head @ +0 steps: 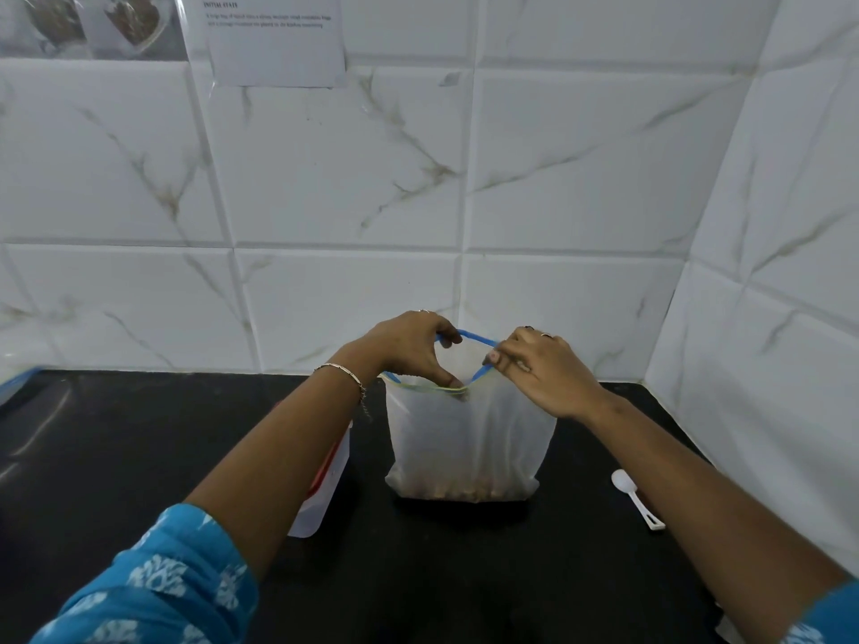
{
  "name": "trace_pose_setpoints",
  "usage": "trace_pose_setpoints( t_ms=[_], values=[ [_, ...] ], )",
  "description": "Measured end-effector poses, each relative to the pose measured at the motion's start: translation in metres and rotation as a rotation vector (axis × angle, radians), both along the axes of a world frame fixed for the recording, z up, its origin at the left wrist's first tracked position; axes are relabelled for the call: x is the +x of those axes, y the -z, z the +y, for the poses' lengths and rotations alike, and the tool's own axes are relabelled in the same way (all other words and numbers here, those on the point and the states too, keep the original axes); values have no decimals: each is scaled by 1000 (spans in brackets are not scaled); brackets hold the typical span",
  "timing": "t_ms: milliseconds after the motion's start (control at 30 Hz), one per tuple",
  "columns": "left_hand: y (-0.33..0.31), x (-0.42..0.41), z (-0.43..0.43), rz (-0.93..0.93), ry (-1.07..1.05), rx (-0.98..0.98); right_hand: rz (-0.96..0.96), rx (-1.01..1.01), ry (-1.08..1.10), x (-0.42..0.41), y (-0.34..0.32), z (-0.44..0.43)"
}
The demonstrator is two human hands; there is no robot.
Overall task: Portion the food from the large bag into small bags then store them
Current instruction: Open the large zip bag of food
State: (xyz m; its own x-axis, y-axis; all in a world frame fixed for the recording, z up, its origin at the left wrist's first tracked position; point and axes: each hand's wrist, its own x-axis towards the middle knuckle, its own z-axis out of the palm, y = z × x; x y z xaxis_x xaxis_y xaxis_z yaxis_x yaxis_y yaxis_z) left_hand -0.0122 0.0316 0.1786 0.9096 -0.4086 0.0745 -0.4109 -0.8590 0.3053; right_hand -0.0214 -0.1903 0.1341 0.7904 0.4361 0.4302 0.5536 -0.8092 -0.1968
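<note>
A large frosted zip bag [467, 450] with a blue seal strip stands upright on the black counter, brownish food showing at its bottom. My left hand [409, 348] pinches the far and near edges of its mouth on the left side. My right hand [544, 371] grips the blue strip on the right, and the mouth is pulled apart between them. A smaller bag [325, 485] with a red strip lies to the left, partly hidden under my left forearm.
A white plastic scoop [634, 497] lies on the black counter [465, 574] to the right of the bag. White marble tile walls close the back and right sides. A printed sheet [274, 34] hangs on the wall. A blue-edged item [14, 385] sits at far left.
</note>
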Motion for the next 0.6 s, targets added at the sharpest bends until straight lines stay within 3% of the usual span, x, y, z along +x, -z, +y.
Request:
trace_pose_setpoints(
  t_ms=[300, 600],
  values=[
    [2, 5, 6, -5, 7, 60, 167, 246, 162, -5, -15, -15],
    [1, 8, 12, -11, 4, 100, 228, 339, 234, -5, -18, -33]
  ],
)
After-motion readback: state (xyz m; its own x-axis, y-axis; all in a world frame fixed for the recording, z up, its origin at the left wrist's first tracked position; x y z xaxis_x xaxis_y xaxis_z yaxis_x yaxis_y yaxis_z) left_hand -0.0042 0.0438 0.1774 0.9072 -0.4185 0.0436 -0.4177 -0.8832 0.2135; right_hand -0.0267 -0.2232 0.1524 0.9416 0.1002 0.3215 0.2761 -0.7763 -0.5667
